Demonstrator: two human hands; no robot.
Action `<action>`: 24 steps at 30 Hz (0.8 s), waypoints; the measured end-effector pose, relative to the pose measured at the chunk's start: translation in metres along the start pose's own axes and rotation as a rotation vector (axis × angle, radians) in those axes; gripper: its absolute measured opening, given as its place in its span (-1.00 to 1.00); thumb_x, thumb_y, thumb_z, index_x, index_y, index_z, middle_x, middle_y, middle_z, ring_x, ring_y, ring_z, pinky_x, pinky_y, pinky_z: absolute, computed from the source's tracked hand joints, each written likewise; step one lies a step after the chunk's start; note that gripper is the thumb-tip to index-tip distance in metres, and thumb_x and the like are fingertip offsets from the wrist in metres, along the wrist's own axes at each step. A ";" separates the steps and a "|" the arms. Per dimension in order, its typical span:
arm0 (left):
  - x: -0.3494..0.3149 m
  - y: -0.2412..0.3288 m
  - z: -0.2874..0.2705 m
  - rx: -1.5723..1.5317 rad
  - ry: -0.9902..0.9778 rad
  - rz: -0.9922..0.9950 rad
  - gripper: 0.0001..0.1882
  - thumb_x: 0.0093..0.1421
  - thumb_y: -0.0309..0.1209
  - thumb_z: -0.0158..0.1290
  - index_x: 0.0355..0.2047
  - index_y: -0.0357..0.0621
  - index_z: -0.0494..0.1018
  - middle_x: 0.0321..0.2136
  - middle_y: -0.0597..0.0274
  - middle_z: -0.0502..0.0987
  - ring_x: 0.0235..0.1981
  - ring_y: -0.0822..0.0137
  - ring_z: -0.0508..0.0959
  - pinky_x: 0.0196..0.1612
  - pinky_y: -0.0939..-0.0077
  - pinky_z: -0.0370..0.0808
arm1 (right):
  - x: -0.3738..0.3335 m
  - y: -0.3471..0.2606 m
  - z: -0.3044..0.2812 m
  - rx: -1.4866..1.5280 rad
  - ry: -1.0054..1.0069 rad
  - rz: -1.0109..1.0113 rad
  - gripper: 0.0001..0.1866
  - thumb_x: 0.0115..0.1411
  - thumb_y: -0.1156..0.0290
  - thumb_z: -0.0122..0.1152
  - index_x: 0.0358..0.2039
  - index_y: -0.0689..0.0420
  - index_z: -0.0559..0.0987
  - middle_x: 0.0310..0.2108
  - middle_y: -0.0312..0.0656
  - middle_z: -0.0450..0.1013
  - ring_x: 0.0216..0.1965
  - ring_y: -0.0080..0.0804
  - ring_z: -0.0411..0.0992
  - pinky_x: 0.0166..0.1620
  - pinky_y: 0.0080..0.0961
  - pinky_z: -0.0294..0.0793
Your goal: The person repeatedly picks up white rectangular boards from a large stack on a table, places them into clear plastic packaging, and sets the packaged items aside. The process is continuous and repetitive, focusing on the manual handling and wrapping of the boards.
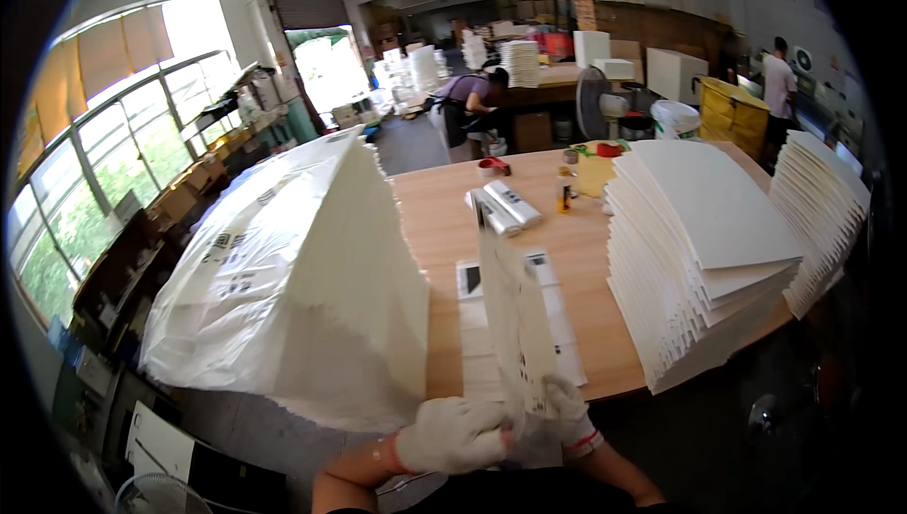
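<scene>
A thin, flat white piece with dark print (515, 316), perhaps a bagged board, stands almost on edge before me. My right hand (569, 412), in a white knit glove with a red cuff, grips its near right lower part. At the near left lower edge is my left hand (453, 434), gloved the same way, with its fingers closed; the hold itself is partly hidden. Beneath the piece, flat white printed bags (480, 368) lie on the wooden table (444, 221). A tall stack covered by a white printed plastic bag (255, 259) rises to the left.
On the right stand a high stack of white boards (709, 212) and a second stack (822, 221). White rolls (505, 207), red tape (493, 166) and a small bottle (564, 191) lie farther back. Two people (463, 108) work beyond the table. A fan (593, 103) stands behind.
</scene>
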State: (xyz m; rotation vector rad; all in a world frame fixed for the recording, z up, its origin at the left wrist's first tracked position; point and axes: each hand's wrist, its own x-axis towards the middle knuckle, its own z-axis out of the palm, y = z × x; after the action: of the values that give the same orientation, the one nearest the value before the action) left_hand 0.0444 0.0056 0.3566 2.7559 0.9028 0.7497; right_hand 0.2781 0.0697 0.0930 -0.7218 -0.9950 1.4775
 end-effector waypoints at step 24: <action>-0.311 -0.144 0.069 -0.299 1.260 -0.768 -0.75 0.49 -0.25 -0.11 -0.22 -0.09 0.48 -0.34 0.29 0.50 -0.28 0.35 0.50 -0.09 0.41 0.48 | 0.096 -0.112 0.221 -0.411 -0.980 -0.794 -0.49 0.51 0.25 -0.12 0.38 0.17 0.32 -0.20 -0.15 0.56 -0.25 -0.48 0.54 -0.10 -0.57 0.55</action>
State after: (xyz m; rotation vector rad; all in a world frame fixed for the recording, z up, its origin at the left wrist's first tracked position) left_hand -0.2108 -0.0596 0.1271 1.2233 1.6241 2.1445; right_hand 0.1219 0.1222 0.3015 0.2273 -2.0653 0.8595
